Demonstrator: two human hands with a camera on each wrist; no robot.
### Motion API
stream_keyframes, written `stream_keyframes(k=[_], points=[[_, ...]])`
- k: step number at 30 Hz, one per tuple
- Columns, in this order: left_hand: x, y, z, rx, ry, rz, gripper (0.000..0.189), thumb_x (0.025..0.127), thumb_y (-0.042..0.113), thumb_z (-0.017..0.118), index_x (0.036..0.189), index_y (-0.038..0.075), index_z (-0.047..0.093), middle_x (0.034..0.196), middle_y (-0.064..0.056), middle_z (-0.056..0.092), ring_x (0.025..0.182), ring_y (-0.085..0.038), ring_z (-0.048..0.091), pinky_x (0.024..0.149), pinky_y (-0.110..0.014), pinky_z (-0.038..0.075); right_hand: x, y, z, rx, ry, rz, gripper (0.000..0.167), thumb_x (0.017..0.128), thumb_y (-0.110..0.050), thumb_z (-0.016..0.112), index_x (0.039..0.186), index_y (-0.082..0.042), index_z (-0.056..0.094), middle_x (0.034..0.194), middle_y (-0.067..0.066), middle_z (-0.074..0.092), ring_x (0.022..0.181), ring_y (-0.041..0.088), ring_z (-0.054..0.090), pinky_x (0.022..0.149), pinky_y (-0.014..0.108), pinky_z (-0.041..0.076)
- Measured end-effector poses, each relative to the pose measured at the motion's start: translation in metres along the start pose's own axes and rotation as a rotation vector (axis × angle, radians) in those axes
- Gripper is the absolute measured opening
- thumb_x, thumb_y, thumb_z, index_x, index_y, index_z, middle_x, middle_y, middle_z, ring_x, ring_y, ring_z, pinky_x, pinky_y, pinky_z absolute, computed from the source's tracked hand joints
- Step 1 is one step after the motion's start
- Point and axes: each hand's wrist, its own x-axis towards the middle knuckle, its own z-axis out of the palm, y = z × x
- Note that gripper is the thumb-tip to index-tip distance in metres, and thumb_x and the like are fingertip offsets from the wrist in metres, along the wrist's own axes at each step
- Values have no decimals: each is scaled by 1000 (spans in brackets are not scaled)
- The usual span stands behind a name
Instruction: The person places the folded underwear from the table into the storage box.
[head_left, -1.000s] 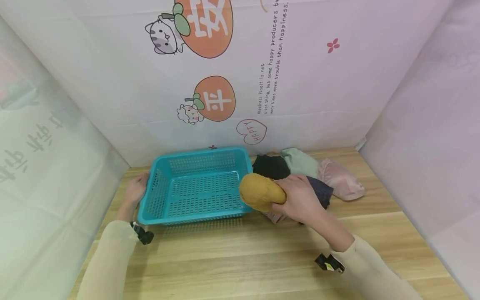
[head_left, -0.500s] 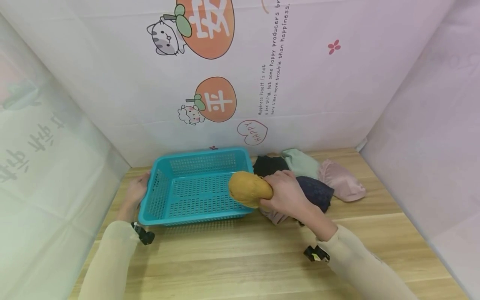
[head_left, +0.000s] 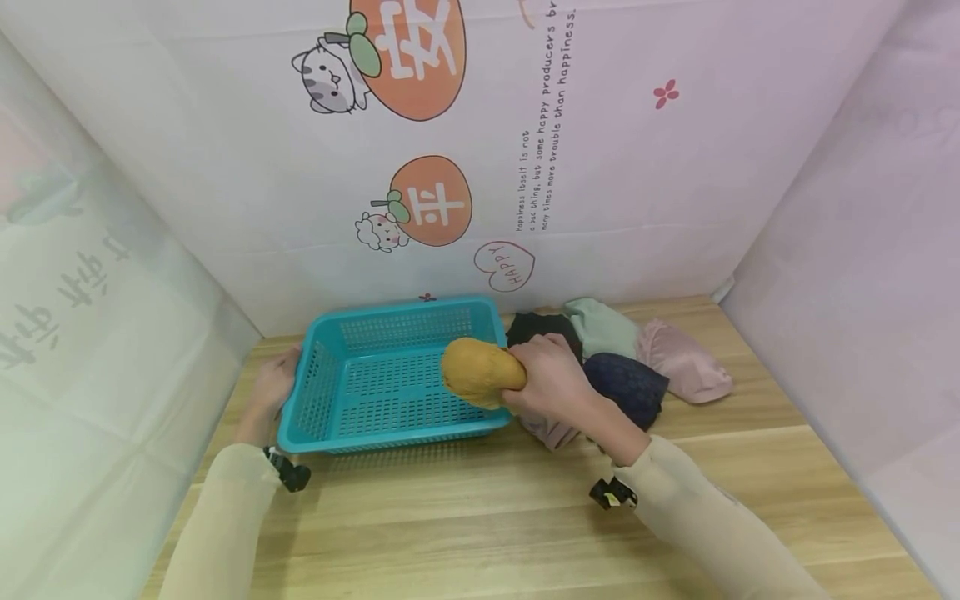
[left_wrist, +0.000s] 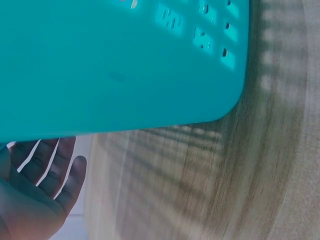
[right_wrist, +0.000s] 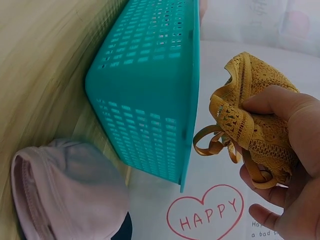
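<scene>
My right hand (head_left: 551, 379) grips a folded mustard-yellow bra (head_left: 480, 372), holding it over the right side of a teal plastic basket (head_left: 408, 442). In the right wrist view, lace edging and thin straps show on the bra (right_wrist: 257, 120), with the thumb pressed on top. My left hand (head_left: 272, 385) lies along the basket's left end. From the left wrist view, the fingers of that hand (left_wrist: 37, 190) look loosely straight, reaching up to the basket's edge, which hides some of their tips. Nothing lies inside the basket.
Right of the basket lie a black folded garment (head_left: 536, 325), a mint-green one (head_left: 603, 327), a navy one (head_left: 630, 387) and a shiny pink one (head_left: 686, 362). A dusty-pink garment (right_wrist: 75, 190) sits close to the basket's right end. A printed cloth wall (head_left: 622, 192) stands behind.
My right hand has moved left with the yellow bra, from beside the basket's right rim to above its inside. The left hand and basket have stayed put.
</scene>
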Motion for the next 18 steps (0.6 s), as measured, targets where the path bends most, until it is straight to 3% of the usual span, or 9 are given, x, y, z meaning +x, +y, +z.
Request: stream_keyframes(k=[13, 18], points=[[1, -2, -1, -26, 8, 15, 89, 99, 71, 14, 148, 4, 45, 136, -25, 55, 115, -37, 57, 79, -34, 50, 18, -11, 14, 34, -86, -8, 24, 76, -35, 82, 89, -20, 68, 72, -10, 62, 70, 12, 50, 93, 47, 46], [0, -2, -1, -24, 10, 32, 89, 99, 71, 15, 148, 4, 46, 136, -25, 56, 111, -34, 59, 73, -27, 49, 21, -12, 22, 54, -115, -7, 22, 77, -35, 80, 85, -22, 64, 71, -11, 60, 69, 11, 48, 91, 47, 46]])
